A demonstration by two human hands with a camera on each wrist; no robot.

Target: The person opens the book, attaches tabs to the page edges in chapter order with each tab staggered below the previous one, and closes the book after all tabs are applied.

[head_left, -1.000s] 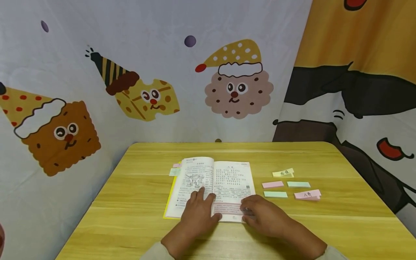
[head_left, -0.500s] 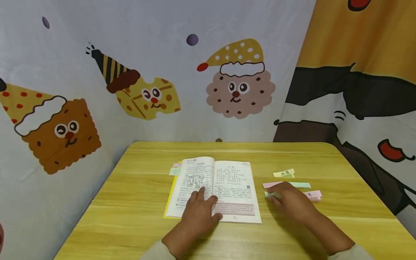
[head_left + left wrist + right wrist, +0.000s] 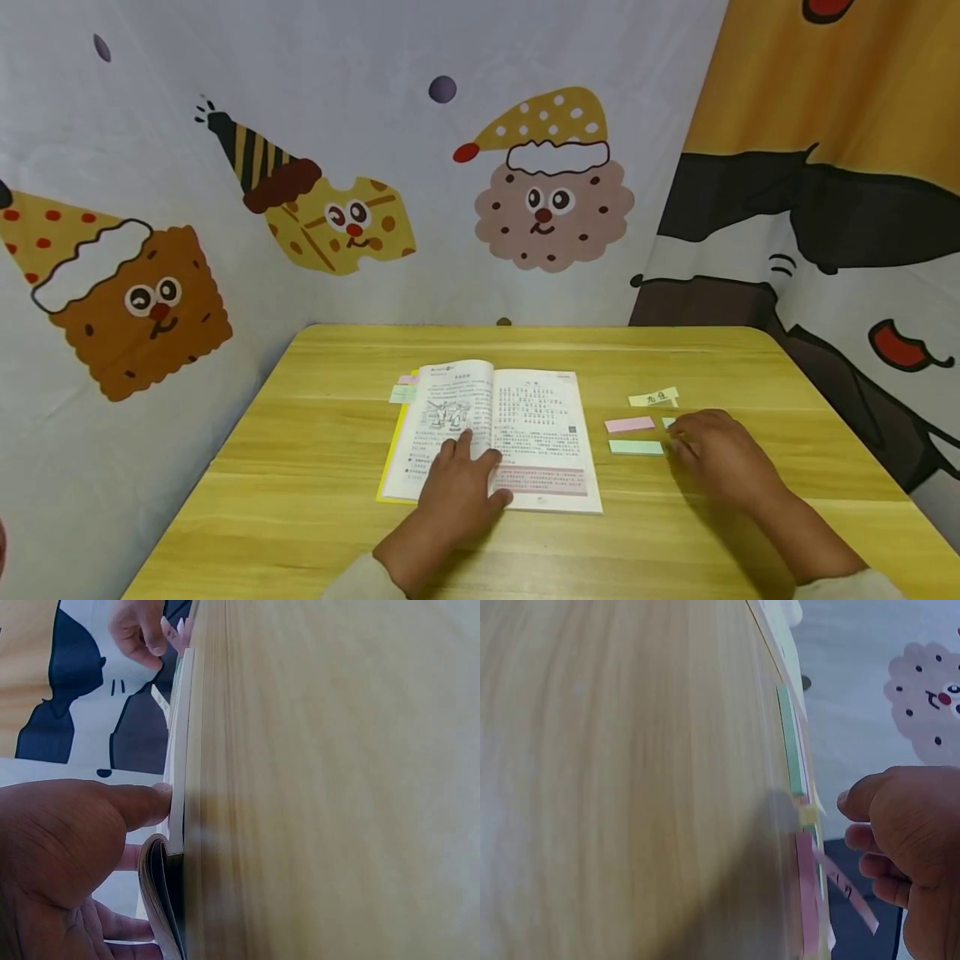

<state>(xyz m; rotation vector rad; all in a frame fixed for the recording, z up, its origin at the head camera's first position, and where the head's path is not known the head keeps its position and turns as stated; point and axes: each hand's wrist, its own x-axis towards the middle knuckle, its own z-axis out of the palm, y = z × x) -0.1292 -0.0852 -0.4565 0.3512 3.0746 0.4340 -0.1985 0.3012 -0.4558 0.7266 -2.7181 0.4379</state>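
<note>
An open book with a yellow cover edge lies on the table. My left hand rests on it, fingers spread across the left page and centre fold, thumb at the lower edge of the right page. My right hand hovers over the sticky note pads, fingers loosely bent and nothing visible between them. Its fingertips overlap a green pad in the head view. The pink pad beneath is hidden there, but the right wrist view shows it with a written strip lifted at an angle.
Left of the right hand lie another green pad and a pink pad. Behind them is a yellow pad with handwriting. Green and pink tabs stick out from the book's left edge. A cartoon-printed curtain hangs behind the table.
My right hand has left the book's lower right corner and moved right, past the front green pad, to over the right-hand pads. The left hand has stayed on the book.
</note>
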